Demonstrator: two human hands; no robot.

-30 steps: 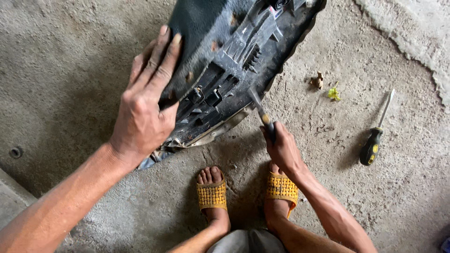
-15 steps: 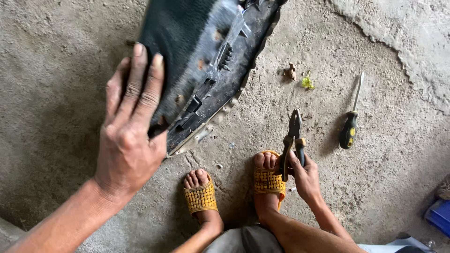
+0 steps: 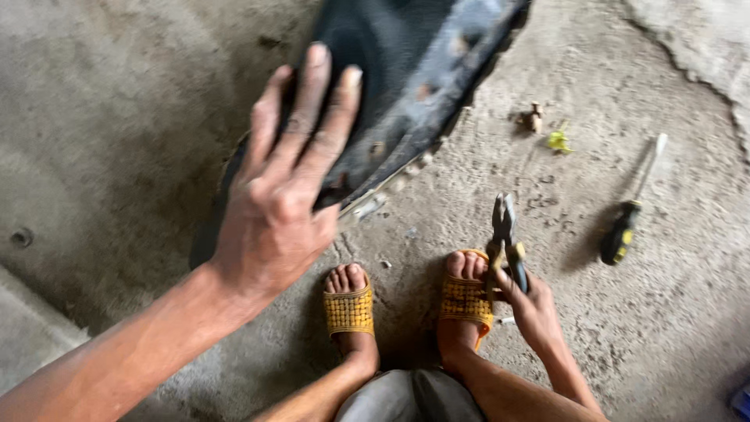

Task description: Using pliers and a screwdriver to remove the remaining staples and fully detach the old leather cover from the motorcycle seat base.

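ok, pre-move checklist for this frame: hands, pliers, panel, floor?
1. Left hand flat on the dark panel, fingers spread: ok.
2. Right hand gripping the pliers by the handles: ok.
3. Pliers tip apart from the panel, pointing up: ok.
4. Pliers jaws open or closed: cannot tell, blurred.
5. Screwdriver lying on the concrete floor, apart from both hands: ok.
6. Small loose parts near the panel edge, clear of the sandalled feet: ok.
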